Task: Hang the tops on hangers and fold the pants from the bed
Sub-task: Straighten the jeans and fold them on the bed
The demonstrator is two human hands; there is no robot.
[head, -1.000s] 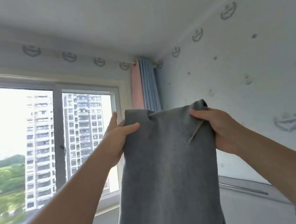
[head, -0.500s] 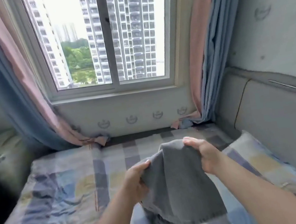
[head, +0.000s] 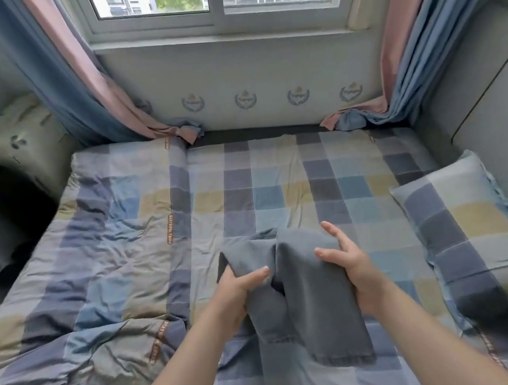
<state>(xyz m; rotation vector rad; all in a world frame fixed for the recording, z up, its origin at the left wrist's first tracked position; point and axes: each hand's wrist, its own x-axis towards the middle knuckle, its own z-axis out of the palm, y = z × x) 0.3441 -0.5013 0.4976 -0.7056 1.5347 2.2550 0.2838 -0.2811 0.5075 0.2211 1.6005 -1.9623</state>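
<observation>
Folded grey pants held between both hands over the bed

The pants sit straight ahead and near, with their long axis running far to near and the hem end drooping toward the near right. The left hand grips the left edge, thumb on top. The right hand holds the right edge, thumb and forefinger partly spread. Both hands are equally close, so laying the pants flat probably means lowering them together onto the checked sheet between the rumpled quilt and the pillow.

A home bedroom: bed, pillow, curtains.
</observation>
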